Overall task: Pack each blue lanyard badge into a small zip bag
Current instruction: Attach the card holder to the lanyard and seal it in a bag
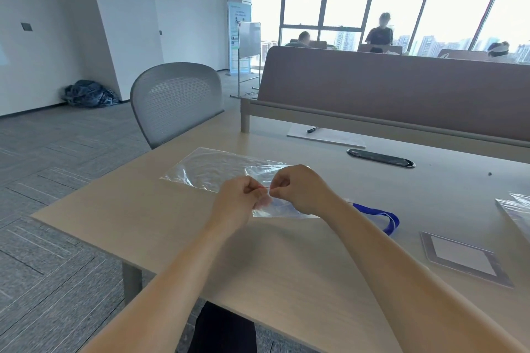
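Observation:
A small clear zip bag point(279, 209) hangs just above the table between my hands. My left hand point(239, 199) pinches its red zip edge on the left, and my right hand point(298, 188) pinches the same edge on the right. A blue lanyard point(381, 216) trails out to the right from behind my right wrist and lies on the wooden table point(286, 261). A clear badge holder point(464, 258) with a white card lies flat at the right. Whether part of the lanyard is inside the bag is hidden by my hands.
A larger clear plastic bag point(218, 169) lies flat beyond my hands. More clear bags point(516, 209) sit at the right edge. A cable grommet point(380, 157), papers with a pen point(324, 135) and a desk divider point(401, 89) stand further back. A grey chair point(177, 100) is at the left.

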